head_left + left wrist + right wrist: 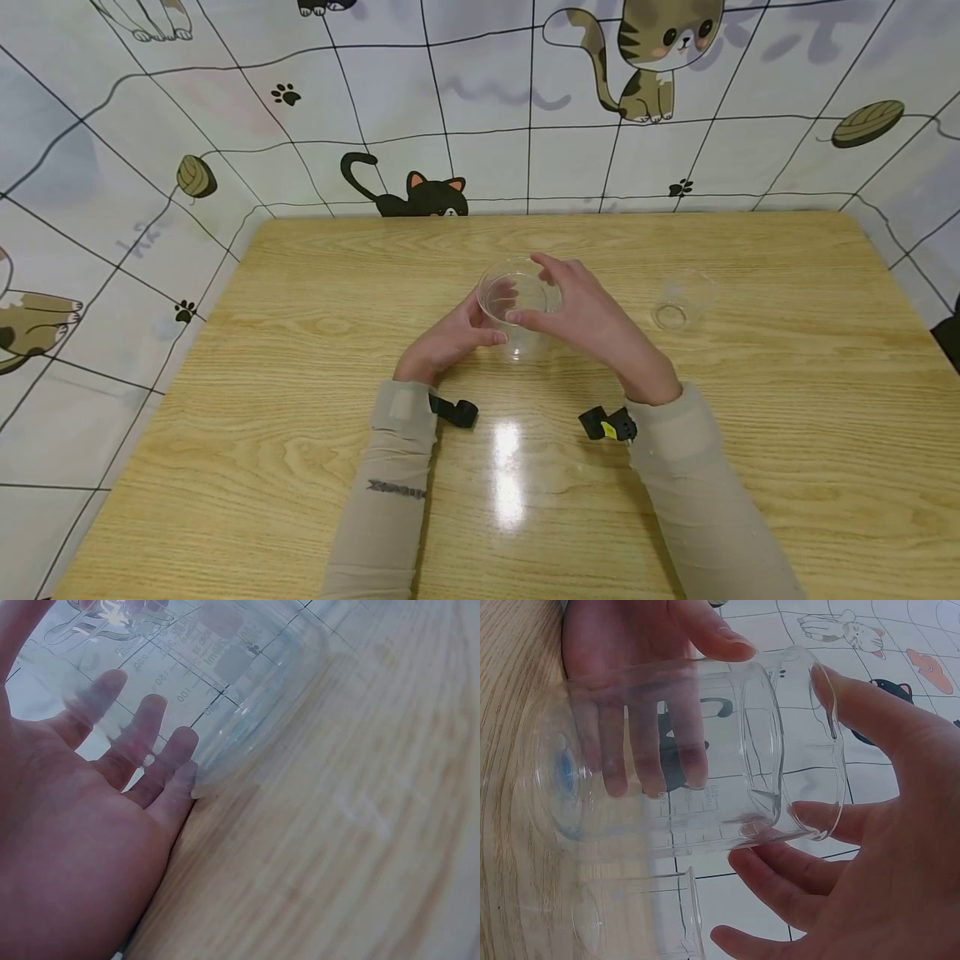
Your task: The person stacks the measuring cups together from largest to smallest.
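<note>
Clear beaker [525, 343], upright between my two hands, its base on or just above the wooden table [300, 417]; I cannot tell which. Up its wall runs a printed scale [191, 697]: I can make out 100 and 150, the other figures being too faint to read surely, and I find no brand I can read. The dark print [396, 489] on my left sleeve looks like lettering but is too small to read, and so is whatever is on the yellow label [610, 431] of the device at my right wrist. The beaker sits at about 2 o'clock from my left hand [453, 337], which holds its side, fingers behind the wall and thumb in front. From my right hand [581, 317] it lies at 9 o'clock; that hand grips it up at the rim, thumb on the near side and forefinger towards 12. A second ring shows below the rim, though I cannot tell whether it belongs to another vessel. A smaller beaker [671, 316] stands apart at 3 o'clock, beyond my right hand.
</note>
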Demonstrator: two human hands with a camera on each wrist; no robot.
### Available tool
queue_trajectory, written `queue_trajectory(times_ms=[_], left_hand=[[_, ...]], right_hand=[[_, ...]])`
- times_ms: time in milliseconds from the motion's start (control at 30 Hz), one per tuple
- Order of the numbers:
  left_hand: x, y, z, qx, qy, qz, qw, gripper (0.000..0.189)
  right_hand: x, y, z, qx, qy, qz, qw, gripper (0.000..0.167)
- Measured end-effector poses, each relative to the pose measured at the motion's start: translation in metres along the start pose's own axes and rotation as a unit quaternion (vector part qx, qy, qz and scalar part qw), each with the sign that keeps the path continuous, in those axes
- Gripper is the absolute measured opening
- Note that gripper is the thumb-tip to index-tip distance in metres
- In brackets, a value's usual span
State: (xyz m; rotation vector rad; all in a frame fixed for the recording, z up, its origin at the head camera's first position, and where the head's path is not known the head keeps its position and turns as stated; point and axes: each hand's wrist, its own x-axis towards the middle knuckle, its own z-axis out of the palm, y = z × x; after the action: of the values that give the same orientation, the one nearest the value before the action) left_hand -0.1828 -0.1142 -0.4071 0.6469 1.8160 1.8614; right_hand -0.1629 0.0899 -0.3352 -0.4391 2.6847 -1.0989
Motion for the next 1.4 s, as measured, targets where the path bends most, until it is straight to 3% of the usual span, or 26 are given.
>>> queue_trajectory(times_ms=[233, 567, 1400], left_hand=[[0.004, -0.016, -0.007, 0.003, 0.004, -0.002, 1.0, 0.072], [-0.003, 0.003, 0.001, 0.004, 0.002, -0.008, 1.0, 0.072], [-0.002, 0.003, 0.001, 0.011, -0.001, -0.014, 0.9998, 0.071]], right_hand=[[0.0, 0.0, 0.0, 0.0, -0.002, 0.001, 1.0, 0.094], [0.0, 0.0, 0.0, -0.003, 0.0, 0.002, 1.0, 0.092], [-0.001, 0.0, -0.001, -0.003, -0.002, 0.002, 1.0, 0.091]])
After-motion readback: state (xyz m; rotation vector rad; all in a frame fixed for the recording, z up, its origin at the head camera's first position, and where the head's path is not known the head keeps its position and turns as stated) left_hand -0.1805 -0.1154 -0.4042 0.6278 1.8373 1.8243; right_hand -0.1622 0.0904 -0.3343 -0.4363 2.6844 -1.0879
